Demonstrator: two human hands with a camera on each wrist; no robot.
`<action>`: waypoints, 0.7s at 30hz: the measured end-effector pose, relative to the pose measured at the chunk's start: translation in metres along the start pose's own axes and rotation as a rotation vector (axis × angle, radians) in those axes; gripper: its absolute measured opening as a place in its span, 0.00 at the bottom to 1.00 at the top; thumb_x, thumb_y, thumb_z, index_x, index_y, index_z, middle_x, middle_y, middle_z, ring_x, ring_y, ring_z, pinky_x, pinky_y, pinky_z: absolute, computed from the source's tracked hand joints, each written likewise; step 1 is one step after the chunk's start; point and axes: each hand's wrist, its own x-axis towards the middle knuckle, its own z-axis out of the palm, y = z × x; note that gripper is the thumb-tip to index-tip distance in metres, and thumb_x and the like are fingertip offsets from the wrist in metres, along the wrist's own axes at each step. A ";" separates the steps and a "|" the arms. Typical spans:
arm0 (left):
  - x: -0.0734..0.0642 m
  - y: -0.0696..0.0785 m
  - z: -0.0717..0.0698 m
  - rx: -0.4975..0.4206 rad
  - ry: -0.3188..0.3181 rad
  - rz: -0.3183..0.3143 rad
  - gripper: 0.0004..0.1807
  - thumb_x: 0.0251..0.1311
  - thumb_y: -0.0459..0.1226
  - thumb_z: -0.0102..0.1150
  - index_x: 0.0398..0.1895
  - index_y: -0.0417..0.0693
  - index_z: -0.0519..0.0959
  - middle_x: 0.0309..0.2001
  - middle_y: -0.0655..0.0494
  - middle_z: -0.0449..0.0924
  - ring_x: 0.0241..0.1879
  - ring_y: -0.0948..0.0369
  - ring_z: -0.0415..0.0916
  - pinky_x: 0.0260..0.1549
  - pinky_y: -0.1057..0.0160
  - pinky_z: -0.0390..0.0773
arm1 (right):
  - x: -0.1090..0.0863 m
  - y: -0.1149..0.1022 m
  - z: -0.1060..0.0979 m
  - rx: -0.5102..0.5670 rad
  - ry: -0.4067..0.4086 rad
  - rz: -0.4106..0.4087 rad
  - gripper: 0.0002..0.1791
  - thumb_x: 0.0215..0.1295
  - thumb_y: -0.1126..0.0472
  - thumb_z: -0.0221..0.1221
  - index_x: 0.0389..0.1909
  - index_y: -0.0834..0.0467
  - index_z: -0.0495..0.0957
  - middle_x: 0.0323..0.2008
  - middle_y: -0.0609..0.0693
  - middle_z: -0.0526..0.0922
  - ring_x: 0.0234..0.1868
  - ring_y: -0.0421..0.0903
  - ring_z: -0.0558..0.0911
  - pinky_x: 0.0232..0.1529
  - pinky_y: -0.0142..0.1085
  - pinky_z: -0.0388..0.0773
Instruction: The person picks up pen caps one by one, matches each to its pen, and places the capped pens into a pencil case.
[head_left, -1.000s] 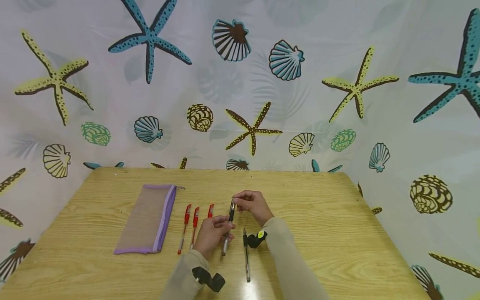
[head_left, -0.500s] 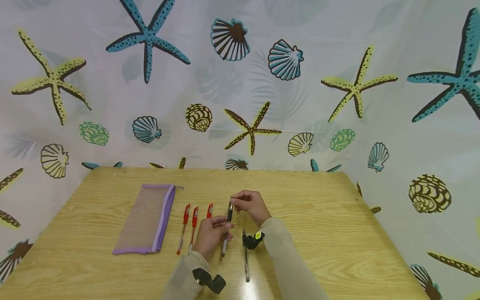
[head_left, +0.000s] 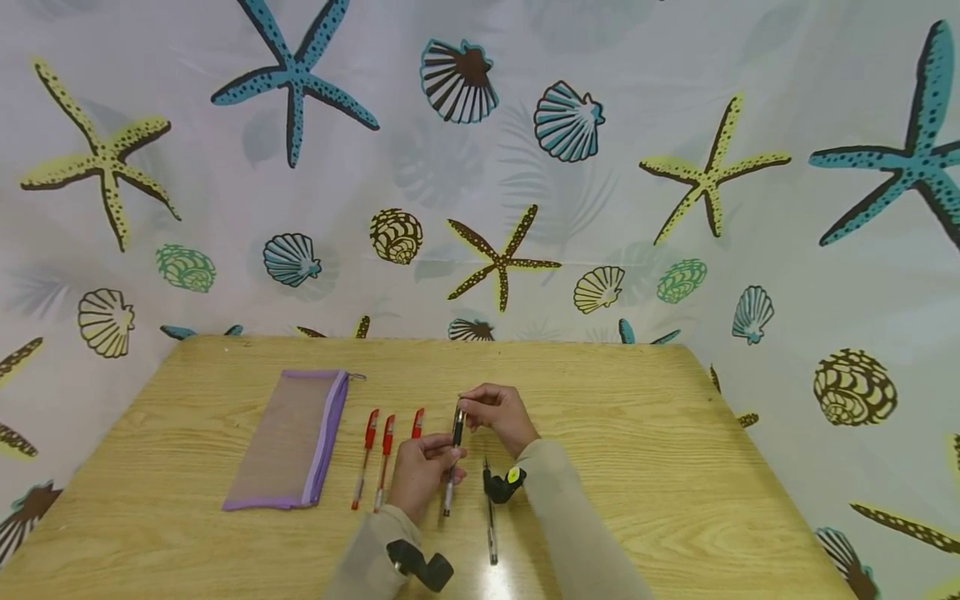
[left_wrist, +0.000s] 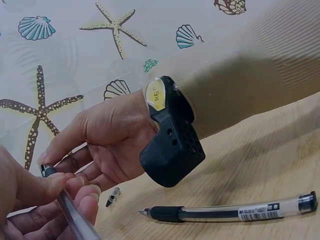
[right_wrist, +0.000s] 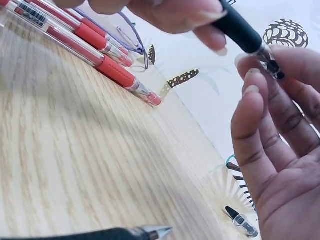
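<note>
My left hand (head_left: 420,473) holds a black gel pen (head_left: 457,433) by its barrel, the tip end pointing up and away. At that end my right hand (head_left: 498,414) pinches the clear cap (right_wrist: 270,64) between thumb and fingers; the cap sits over the tip. On the table just right of the left hand lies a second black gel pen (left_wrist: 215,214), uncapped, its metal point bare. A small loose cap (left_wrist: 113,196) with a black clip lies near that point, hidden in the head view.
Three red gel pens (head_left: 387,435) lie side by side left of the hands, one partly behind the left hand. Farther left is a flat mesh pouch (head_left: 288,442) with purple edging and a zip. A patterned curtain (head_left: 420,308) surrounds the wooden table (head_left: 637,433).
</note>
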 end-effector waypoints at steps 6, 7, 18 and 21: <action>-0.003 0.002 0.001 0.022 0.020 0.013 0.17 0.62 0.23 0.55 0.54 0.22 0.72 0.42 0.30 0.81 0.23 0.58 0.82 0.27 0.63 0.83 | 0.001 0.003 0.000 0.008 0.004 -0.001 0.11 0.62 0.66 0.63 0.40 0.71 0.80 0.29 0.48 0.84 0.25 0.43 0.79 0.28 0.34 0.79; -0.003 0.002 0.000 0.024 0.022 0.011 0.17 0.62 0.23 0.55 0.54 0.22 0.73 0.42 0.30 0.81 0.23 0.58 0.82 0.27 0.63 0.83 | 0.001 0.002 0.000 0.009 0.003 0.003 0.11 0.62 0.66 0.63 0.40 0.72 0.80 0.28 0.48 0.84 0.25 0.43 0.80 0.28 0.34 0.79; -0.003 0.000 0.000 0.030 0.049 0.030 0.17 0.63 0.24 0.55 0.54 0.22 0.73 0.42 0.30 0.81 0.23 0.60 0.81 0.25 0.65 0.82 | 0.000 -0.004 0.005 0.005 -0.004 0.012 0.14 0.64 0.69 0.60 0.42 0.78 0.76 0.28 0.49 0.84 0.26 0.42 0.81 0.29 0.34 0.80; -0.004 0.000 -0.001 0.039 0.067 0.039 0.17 0.63 0.24 0.55 0.54 0.23 0.73 0.42 0.30 0.81 0.23 0.60 0.81 0.25 0.65 0.82 | 0.000 -0.005 0.006 0.015 -0.014 0.014 0.11 0.63 0.69 0.61 0.41 0.75 0.78 0.28 0.50 0.85 0.26 0.42 0.82 0.30 0.34 0.81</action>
